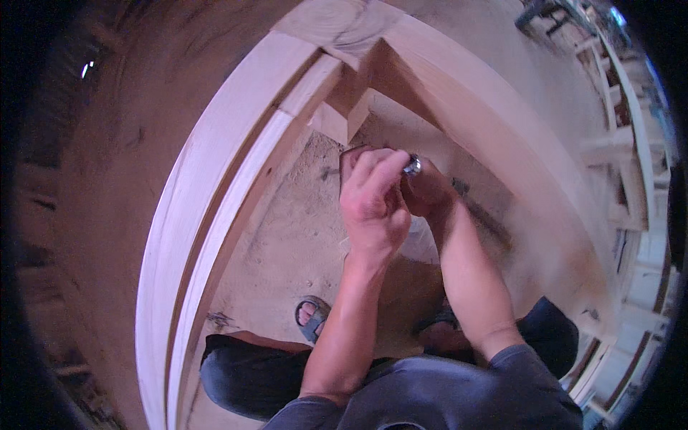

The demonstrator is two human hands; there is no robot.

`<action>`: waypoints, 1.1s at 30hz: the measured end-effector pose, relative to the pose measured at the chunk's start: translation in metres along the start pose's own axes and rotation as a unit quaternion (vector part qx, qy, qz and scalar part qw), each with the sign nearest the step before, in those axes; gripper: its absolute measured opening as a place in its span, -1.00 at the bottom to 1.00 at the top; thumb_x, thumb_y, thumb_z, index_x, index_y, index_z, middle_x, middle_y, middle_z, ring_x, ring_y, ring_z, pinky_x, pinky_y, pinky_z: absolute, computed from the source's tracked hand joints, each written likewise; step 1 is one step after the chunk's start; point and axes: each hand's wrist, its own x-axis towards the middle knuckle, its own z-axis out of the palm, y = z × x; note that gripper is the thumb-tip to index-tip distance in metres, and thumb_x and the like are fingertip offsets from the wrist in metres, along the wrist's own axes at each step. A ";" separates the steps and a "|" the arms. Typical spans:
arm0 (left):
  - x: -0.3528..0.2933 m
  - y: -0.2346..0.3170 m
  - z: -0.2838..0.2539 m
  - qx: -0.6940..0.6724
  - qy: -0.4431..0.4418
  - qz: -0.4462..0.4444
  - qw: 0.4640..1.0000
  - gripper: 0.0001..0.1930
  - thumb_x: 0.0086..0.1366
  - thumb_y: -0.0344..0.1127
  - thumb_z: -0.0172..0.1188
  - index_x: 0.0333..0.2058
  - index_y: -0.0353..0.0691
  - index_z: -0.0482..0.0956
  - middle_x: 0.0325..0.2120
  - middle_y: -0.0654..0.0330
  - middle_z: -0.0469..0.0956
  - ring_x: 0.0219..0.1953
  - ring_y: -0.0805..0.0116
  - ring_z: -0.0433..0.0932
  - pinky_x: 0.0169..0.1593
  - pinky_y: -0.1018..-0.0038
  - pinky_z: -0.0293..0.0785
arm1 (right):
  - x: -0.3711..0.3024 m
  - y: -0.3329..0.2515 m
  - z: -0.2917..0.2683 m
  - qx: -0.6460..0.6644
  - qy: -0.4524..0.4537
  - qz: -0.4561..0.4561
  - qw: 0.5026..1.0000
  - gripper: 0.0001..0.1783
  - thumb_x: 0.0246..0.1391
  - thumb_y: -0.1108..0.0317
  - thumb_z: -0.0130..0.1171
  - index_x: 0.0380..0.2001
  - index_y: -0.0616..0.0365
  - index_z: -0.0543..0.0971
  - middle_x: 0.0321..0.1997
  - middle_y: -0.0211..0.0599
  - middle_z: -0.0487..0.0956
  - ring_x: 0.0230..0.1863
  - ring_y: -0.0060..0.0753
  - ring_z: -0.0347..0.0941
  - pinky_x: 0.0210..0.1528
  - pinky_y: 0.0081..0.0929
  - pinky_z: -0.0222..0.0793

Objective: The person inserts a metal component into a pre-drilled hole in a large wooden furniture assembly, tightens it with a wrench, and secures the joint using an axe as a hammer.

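Hands (374, 201) close together, shiny object (412, 165), wooden frame (222, 122)

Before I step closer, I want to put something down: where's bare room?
Dusty floor lies bare between the left beam, left forearm and sandal. Crowded: around left hand and right hand, and timber far right.

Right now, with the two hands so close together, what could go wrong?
The small, round, shiny silver piece between the left hand and right hand might slip and drop toward the dark open-toed sandal. On the dusty brown floor, it could then be hard to spot. A sudden jerk might also knock knuckles against the pale wooden frame.
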 end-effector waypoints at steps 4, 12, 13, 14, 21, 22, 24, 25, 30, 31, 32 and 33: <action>-0.014 0.002 -0.001 0.108 -0.056 0.108 0.987 -0.60 -0.01 -0.77 0.05 -0.23 -0.25 0.64 -0.17 0.07 0.64 -0.04 0.04 0.54 0.07 0.30 0.44 | 0.009 -0.024 0.011 0.117 -0.111 0.095 0.982 -0.71 0.36 0.14 -0.02 -0.28 0.07 0.59 -0.31 -0.33 0.63 -0.37 -0.48 0.53 -0.31 -0.53 0.46; 0.018 -0.037 -0.042 -0.348 0.332 -0.271 0.834 -0.70 0.35 -0.48 0.11 0.03 -0.46 0.48 -0.11 0.02 0.59 -0.06 0.19 0.60 0.10 0.35 0.55 | 0.011 -0.009 0.018 -0.137 0.050 0.019 0.989 -0.72 0.28 0.33 0.03 -0.16 0.32 0.61 -0.61 -0.29 0.55 -0.70 -0.54 0.39 -0.63 -0.55 0.29; 0.024 -0.039 -0.036 -0.375 0.340 -0.265 0.821 -0.71 0.35 -0.49 0.11 0.02 -0.46 0.49 -0.12 0.03 0.59 -0.07 0.20 0.60 0.10 0.36 0.56 | 0.007 -0.004 0.018 -0.132 0.072 0.019 0.989 -0.74 0.28 0.36 0.01 -0.17 0.28 0.63 -0.62 -0.32 0.52 -0.71 -0.54 0.36 -0.65 -0.53 0.22; 0.030 -0.041 -0.029 -0.403 0.348 -0.260 0.806 -0.73 0.35 -0.50 0.12 0.00 -0.45 0.49 -0.12 0.04 0.58 -0.07 0.21 0.60 0.10 0.36 0.57 | 0.002 0.000 0.016 -0.133 0.085 0.019 0.987 -0.74 0.27 0.36 0.02 -0.17 0.27 0.63 -0.63 -0.33 0.51 -0.70 -0.54 0.35 -0.65 -0.52 0.21; 0.045 -0.044 -0.010 -0.473 0.380 -0.234 0.760 -0.69 0.32 -0.57 0.11 0.04 -0.41 0.44 -0.07 0.04 0.56 -0.02 0.22 0.58 0.18 0.35 0.55 | -0.017 0.006 0.013 -0.247 0.150 0.039 0.957 -0.79 0.27 0.35 0.10 -0.20 0.22 0.66 -0.66 -0.41 0.48 -0.69 -0.58 0.29 -0.65 -0.51 0.16; 0.043 -0.042 -0.007 -0.476 0.362 -0.232 0.767 -0.65 0.32 -0.59 0.10 0.08 -0.40 0.42 -0.04 0.04 0.54 0.02 0.21 0.57 0.22 0.33 0.52 | -0.019 0.005 0.012 -0.276 0.156 0.044 0.947 -0.78 0.26 0.35 0.11 -0.18 0.23 0.66 -0.66 -0.41 0.48 -0.69 -0.59 0.29 -0.65 -0.51 0.16; 0.041 -0.030 0.003 -0.514 0.333 -0.204 0.764 -0.51 0.24 -0.68 0.03 0.17 -0.35 0.35 0.05 0.04 0.48 0.12 0.16 0.50 0.31 0.27 0.42 | -0.023 0.003 0.009 -0.329 0.170 0.051 0.927 -0.78 0.26 0.35 0.13 -0.16 0.23 0.66 -0.65 -0.41 0.49 -0.69 -0.61 0.29 -0.65 -0.51 0.18; 0.039 -0.027 0.006 -0.531 0.318 -0.190 0.762 -0.43 0.20 -0.73 -0.01 0.22 -0.32 0.31 0.10 0.04 0.45 0.18 0.13 0.46 0.35 0.24 0.37 | -0.024 0.003 0.008 -0.338 0.182 0.057 0.922 -0.77 0.25 0.34 0.12 -0.18 0.23 0.67 -0.62 -0.38 0.53 -0.66 -0.59 0.33 -0.61 -0.49 0.24; 0.040 -0.043 -0.009 -0.561 0.241 -0.140 0.779 -0.17 -0.10 -0.81 -0.07 0.27 -0.30 0.26 0.17 0.04 0.39 0.31 -0.02 0.33 0.41 0.14 0.25 | -0.027 0.010 0.012 -0.441 0.176 0.013 0.880 -0.76 0.24 0.35 0.17 -0.12 0.21 0.68 -0.61 -0.44 0.53 -0.60 -0.65 0.36 -0.56 -0.52 0.28; 0.037 -0.045 -0.009 -0.563 0.228 -0.136 0.782 -0.19 -0.09 -0.80 -0.06 0.27 -0.31 0.26 0.17 0.04 0.39 0.31 -0.01 0.33 0.39 0.14 0.27 | -0.029 0.012 0.013 -0.469 0.175 -0.030 0.865 -0.76 0.23 0.35 0.17 -0.11 0.22 0.67 -0.59 -0.40 0.56 -0.58 -0.58 0.41 -0.53 -0.49 0.32; 0.035 -0.046 -0.010 -0.565 0.215 -0.132 0.786 -0.21 -0.07 -0.80 -0.05 0.26 -0.32 0.27 0.17 0.04 0.39 0.31 -0.01 0.33 0.38 0.14 0.28 | -0.031 0.012 0.014 -0.495 0.174 -0.073 0.848 -0.75 0.22 0.35 0.18 -0.11 0.23 0.67 -0.57 -0.37 0.59 -0.57 -0.51 0.46 -0.49 -0.46 0.36; 0.035 -0.045 -0.009 -0.532 0.237 -0.159 0.797 -0.23 -0.05 -0.79 -0.05 0.25 -0.33 0.28 0.16 0.04 0.41 0.29 0.01 0.36 0.36 0.15 0.30 | -0.033 0.009 0.017 -0.520 0.173 -0.118 0.828 -0.74 0.21 0.35 0.18 -0.11 0.24 0.67 -0.54 -0.33 0.62 -0.55 -0.43 0.50 -0.46 -0.43 0.40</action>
